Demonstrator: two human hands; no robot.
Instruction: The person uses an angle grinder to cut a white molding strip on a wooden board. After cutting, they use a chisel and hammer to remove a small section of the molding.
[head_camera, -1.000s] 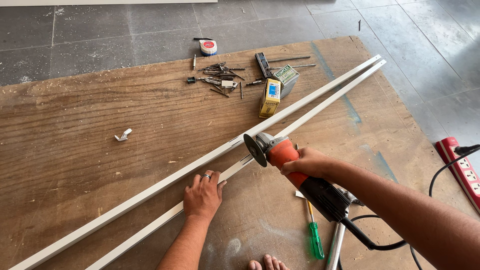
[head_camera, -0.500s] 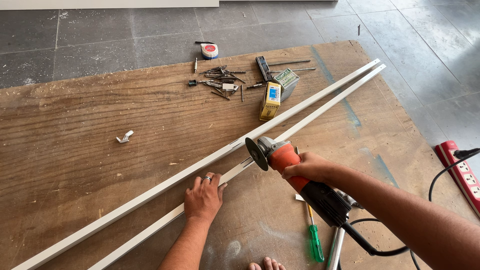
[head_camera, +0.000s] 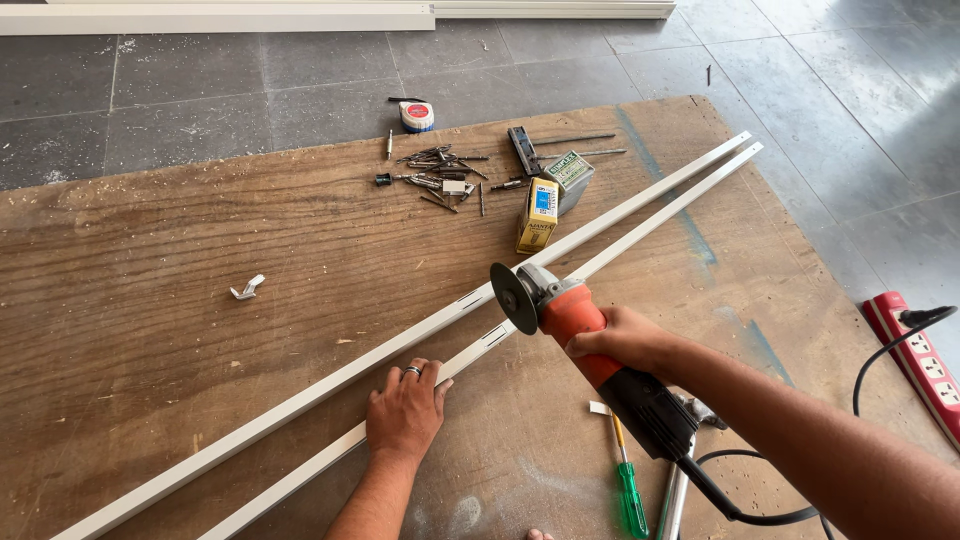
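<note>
Grey floor tiles surround a wooden board (head_camera: 180, 330) carrying two long white strips (head_camera: 300, 405). Left hand (head_camera: 405, 412) presses flat on the nearer strip (head_camera: 470, 352), fingers spread. Right hand (head_camera: 622, 340) holds an orange grinder (head_camera: 580, 335), fingers wrapped round its body, the disc just above that strip. Screws (head_camera: 435, 180), small boxes (head_camera: 538, 213) and a green screwdriver (head_camera: 628, 488) lie nearby.

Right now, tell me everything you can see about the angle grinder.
The angle grinder has an orange body, a black rear handle and a dark disc at its front. The right hand grips its body, holding it tilted with the disc at the white strips on the plywood board. A black cord trails from its handle.
</note>
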